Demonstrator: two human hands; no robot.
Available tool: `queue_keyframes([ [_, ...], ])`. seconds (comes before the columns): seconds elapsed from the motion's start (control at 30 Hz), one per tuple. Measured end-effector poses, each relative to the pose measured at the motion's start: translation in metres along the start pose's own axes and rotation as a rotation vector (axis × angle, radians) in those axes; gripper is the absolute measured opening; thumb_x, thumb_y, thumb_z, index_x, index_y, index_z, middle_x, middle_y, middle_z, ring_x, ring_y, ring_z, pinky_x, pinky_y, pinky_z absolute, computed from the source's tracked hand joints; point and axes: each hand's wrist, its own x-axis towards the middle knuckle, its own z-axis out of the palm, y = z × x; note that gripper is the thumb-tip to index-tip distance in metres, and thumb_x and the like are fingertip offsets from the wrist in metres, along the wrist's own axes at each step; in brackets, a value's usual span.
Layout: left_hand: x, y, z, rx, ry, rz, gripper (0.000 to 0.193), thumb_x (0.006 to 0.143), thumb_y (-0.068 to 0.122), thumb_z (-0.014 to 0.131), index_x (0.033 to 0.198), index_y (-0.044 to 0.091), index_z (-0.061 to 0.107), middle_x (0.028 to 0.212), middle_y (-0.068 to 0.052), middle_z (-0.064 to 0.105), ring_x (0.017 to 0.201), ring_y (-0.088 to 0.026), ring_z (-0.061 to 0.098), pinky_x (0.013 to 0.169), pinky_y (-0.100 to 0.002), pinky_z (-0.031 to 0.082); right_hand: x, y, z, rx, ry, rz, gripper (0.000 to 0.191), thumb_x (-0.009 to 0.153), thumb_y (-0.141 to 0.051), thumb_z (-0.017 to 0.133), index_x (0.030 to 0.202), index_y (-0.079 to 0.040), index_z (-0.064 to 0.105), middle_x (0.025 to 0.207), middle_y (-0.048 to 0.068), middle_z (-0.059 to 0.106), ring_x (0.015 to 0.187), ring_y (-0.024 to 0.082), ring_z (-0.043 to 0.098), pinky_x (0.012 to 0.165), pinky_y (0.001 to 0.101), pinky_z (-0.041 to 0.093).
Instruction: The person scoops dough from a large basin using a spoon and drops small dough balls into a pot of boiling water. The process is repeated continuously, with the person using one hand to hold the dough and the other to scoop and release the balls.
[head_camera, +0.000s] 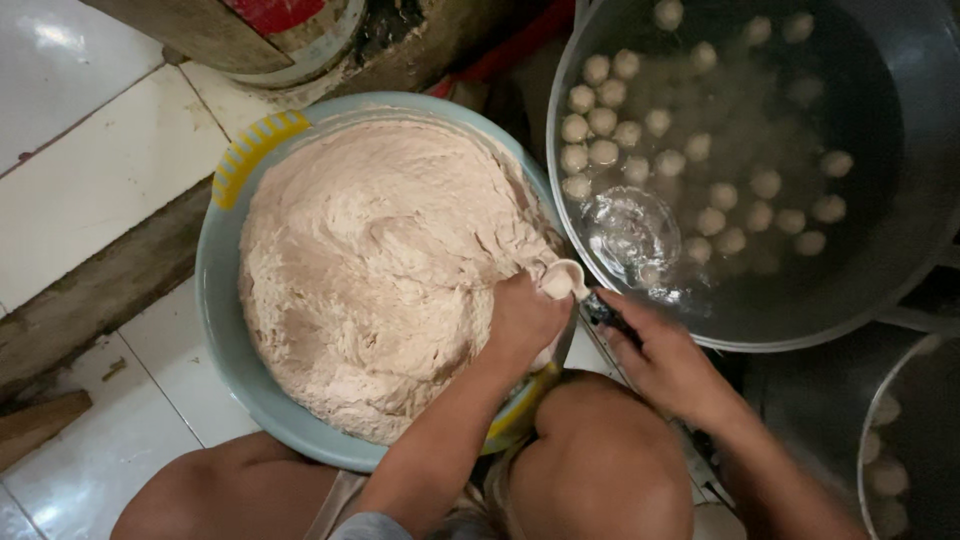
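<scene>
1. while the left hand (522, 322) sits clenched in the edge of the pale paste (370, 270), it squeezes a small ball (562, 280) of the stuff up out of the top of its fist.
2. the right hand (665, 360) hovers just beside that ball, fingers curled around a dark-handled tool (608, 312); its working end is blurred, so i cannot tell what kind it is.
3. the paste fills the big light-blue basin (222, 300), heaped nearly to the rim, with a yellow ribbed handle at the upper left and another at the lower right under the wrist.
4. just right of the basin stands a large metal pot (900, 250) of clear water, where formed balls (690, 150) already float or sink.
5. by my judgement the work is at an early-to-middle stage: a good batch lies in the water, but the mound of paste looks barely dented, so most of it remains to be shaped.
6. counted: one basin, one pot of water, one ball on the fist, roughly thirty balls in the water, some too blurred under the surface to count surely.
7. a second metal vessel (905, 450) shows at the lower right corner with a few more pale balls inside, and the person's bare knees (600, 460) crouch over a white tiled floor (90, 160).
</scene>
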Motion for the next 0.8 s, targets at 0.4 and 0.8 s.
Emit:
queue_keyframes([
  [0.4, -0.002, 0.024, -0.028, 0.169, 0.084, 0.055, 0.056, 0.072, 0.048, 0.085, 0.088, -0.005, 0.074, 0.092, -0.03, 0.071, 0.082, -0.045, 0.068, 0.074, -0.051, 0.057, 0.008, 0.033, -0.027, -0.017, 0.086, 0.126, 0.057, 0.096, -0.015, 0.06, 0.152, -0.015, 0.05, 0.111, 0.014, 0.078, 0.1, 0.019, 0.076, 0.085, 0.0332, 0.055],
  [0.8, 0.001, 0.003, -0.006, -0.081, -0.056, 0.034, 0.031, 0.089, 0.037, 0.071, 0.091, 0.007, 0.076, 0.09, -0.02, 0.076, 0.084, -0.041, 0.072, 0.077, -0.049, 0.057, 0.01, 0.03, -0.027, -0.104, 0.113, 0.169, 0.046, 0.094, -0.023, 0.068, 0.138, -0.011, 0.062, 0.113, 0.019, 0.076, 0.097, 0.025, 0.074, 0.086, 0.0358, 0.056],
])
